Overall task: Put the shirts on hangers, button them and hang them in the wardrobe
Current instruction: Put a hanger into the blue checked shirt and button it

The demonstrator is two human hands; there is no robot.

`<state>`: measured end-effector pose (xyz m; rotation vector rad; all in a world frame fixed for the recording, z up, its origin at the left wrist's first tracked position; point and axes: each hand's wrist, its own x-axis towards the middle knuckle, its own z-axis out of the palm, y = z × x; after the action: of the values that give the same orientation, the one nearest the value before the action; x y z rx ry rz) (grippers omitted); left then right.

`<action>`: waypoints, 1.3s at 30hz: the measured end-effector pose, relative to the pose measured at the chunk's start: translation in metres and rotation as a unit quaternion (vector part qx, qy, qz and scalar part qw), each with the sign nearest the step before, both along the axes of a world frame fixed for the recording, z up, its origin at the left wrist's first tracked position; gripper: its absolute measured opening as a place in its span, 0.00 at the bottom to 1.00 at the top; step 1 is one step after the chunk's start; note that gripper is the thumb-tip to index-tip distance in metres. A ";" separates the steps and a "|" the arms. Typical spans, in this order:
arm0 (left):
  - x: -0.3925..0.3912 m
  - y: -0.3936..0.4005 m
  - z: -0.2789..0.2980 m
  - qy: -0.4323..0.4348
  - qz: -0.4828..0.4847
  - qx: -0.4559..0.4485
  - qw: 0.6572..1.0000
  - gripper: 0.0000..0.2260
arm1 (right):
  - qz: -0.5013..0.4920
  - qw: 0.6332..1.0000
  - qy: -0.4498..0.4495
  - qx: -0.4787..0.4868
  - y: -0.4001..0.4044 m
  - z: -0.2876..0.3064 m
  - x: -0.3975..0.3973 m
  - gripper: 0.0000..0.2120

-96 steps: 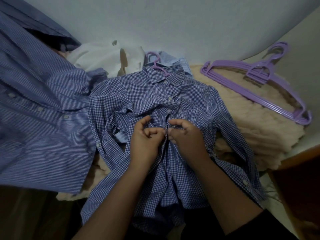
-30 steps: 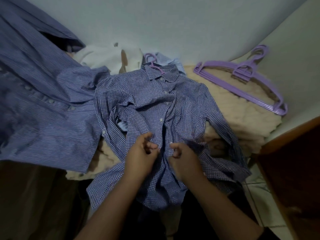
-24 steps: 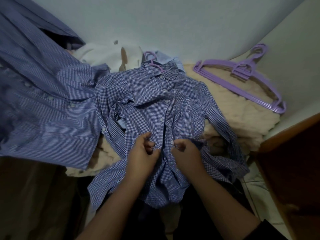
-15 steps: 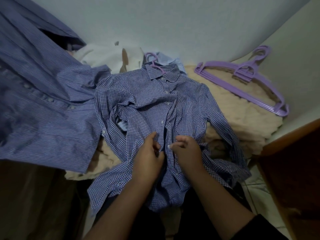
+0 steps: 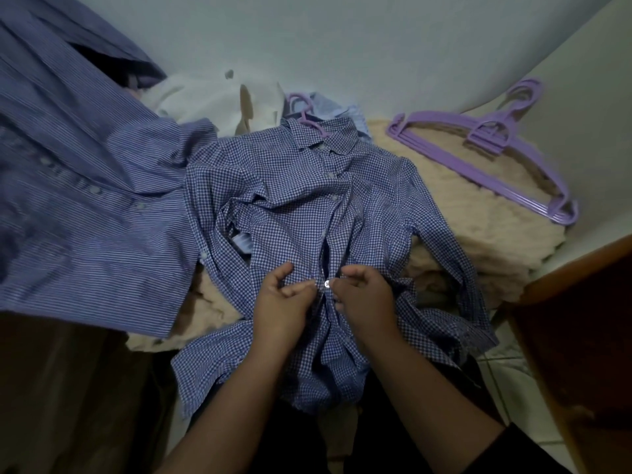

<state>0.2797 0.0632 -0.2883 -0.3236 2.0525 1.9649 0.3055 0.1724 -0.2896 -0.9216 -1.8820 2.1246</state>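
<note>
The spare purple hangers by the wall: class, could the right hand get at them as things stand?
Probably yes: the spare purple hangers lie uncovered on the cream blanket, but the right hand must first release the checked shirt.

Both forearms reach forward, converging. Left hand (image 5: 280,299) fingers curled, thumb raised, pinching the checked shirt (image 5: 297,200) placket edge just left of the button (image 5: 327,284). Right hand (image 5: 364,292) curled, pinching the opposite edge just right of it. Knuckles nearly touching.
</note>
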 end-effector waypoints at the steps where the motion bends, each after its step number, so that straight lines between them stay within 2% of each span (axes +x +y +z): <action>1: 0.000 0.000 0.000 0.000 -0.001 0.007 1.000 0.20 | -0.003 1.000 0.004 0.001 0.000 0.001 0.000 0.10; 14: 0.002 -0.002 -0.003 0.007 -0.012 0.050 0.999 0.17 | 0.010 0.999 0.014 0.028 -0.002 0.008 0.005 0.10; 18: 0.003 -0.003 0.000 0.016 -0.014 0.069 0.997 0.23 | 0.046 0.998 0.026 0.014 0.000 0.012 0.008 0.08; 22: 0.004 -0.003 -0.002 0.019 -0.013 0.078 0.997 0.25 | 0.069 0.997 0.019 0.025 0.001 0.011 0.009 0.12; 26: 0.005 -0.002 -0.004 0.044 -0.022 0.055 0.997 0.26 | 0.077 0.997 -0.003 0.019 0.000 0.009 0.009 0.14; 30: 0.008 0.000 -0.006 0.082 -0.037 0.022 0.996 0.25 | 0.071 0.997 -0.015 0.001 -0.001 0.006 0.005 0.10; 35: 0.014 -0.002 -0.007 0.100 -0.030 0.001 0.995 0.22 | 0.048 0.994 -0.035 -0.088 0.000 0.005 0.000 0.08; 39: 0.015 -0.004 -0.007 0.094 -0.033 -0.018 0.995 0.21 | 0.056 0.996 -0.038 -0.058 0.001 0.002 0.000 0.06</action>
<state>0.2943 0.0590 -0.2948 -0.0787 2.1844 1.9891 0.3059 0.1731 -0.2876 -0.9541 -1.9060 2.3175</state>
